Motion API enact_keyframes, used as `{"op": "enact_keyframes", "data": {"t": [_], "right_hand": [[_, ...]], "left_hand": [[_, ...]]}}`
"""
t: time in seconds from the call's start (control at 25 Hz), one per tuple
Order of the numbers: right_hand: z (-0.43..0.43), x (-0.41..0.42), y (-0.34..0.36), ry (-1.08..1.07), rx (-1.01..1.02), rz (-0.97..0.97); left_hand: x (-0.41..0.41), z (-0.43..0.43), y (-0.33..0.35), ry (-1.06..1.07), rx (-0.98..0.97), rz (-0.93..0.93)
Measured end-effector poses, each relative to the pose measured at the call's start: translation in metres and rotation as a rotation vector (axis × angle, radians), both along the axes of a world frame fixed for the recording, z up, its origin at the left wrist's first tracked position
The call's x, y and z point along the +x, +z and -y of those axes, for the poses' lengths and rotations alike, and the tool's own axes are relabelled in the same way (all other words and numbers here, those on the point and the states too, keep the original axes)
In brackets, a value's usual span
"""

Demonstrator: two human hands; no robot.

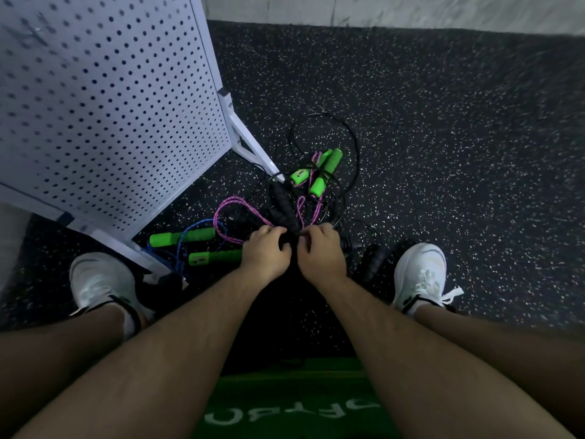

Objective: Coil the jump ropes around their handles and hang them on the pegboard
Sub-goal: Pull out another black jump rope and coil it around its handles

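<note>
Both hands meet at the middle of the view over a tangle of jump ropes on the speckled floor (443, 128). The left hand (264, 251) and the right hand (321, 251) have their fingers curled round the near end of the black handles (286, 210), which point away toward 12 o'clock. Whether the right hand also pinches the thin cord I cannot tell. The step in hand looks like the start of the coiling, with this rope chosen first. To do it well, the two handles should be held side by side in one hand. The other hand can then draw the black cord (357, 144), looped out at 1 o'clock, free of the purple rope (228, 205) that crosses it. Pulling hard would likely drag along the green handles (319, 172) at 12 o'clock, so slack is better fed out gently before the turns are laid snug and even. A blue rope (190, 231) with its own green grips (183, 237) lies at 9 o'clock from the hands. Another black handle (375, 261) lies at 3 o'clock, beside the right shoe (421, 274). No box, bin or basket shows, and the ropes lie loose. The pegboard (104, 99) stands at 10 o'clock, and no rope hangs on the part in view.
</note>
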State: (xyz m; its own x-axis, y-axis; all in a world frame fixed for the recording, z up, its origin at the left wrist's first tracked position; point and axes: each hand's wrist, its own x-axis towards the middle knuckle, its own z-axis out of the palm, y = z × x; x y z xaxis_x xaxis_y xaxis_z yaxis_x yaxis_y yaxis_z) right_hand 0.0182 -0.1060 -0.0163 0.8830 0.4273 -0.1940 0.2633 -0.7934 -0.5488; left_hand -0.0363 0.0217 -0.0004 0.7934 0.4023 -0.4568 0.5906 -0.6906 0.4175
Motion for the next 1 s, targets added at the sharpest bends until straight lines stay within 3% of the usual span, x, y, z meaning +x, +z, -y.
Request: {"op": "enact_keyframes", "data": {"t": [0.12,0.36,0.56,0.72,1.0], "right_hand": [[-0.012,0.024,-0.017,-0.059,-0.014,-0.030],[-0.049,0.058,-0.043,-0.025,-0.141,-0.424],[-0.074,0.068,-0.056,-0.060,-0.248,-0.488],[-0.079,0.077,-0.050,-0.020,-0.235,-0.594],[-0.069,0.081,0.022,-0.015,-0.172,-0.436]], "left_hand": [[0.024,-0.008,-0.011,0.011,0.009,-0.027],[0.051,-0.027,-0.032,-0.017,-0.010,-0.090],[0.043,-0.032,-0.044,0.100,-0.107,-0.039],[0.036,-0.032,-0.038,0.274,-0.217,0.116],[0.034,-0.040,0.015,0.237,-0.269,0.429]]}}
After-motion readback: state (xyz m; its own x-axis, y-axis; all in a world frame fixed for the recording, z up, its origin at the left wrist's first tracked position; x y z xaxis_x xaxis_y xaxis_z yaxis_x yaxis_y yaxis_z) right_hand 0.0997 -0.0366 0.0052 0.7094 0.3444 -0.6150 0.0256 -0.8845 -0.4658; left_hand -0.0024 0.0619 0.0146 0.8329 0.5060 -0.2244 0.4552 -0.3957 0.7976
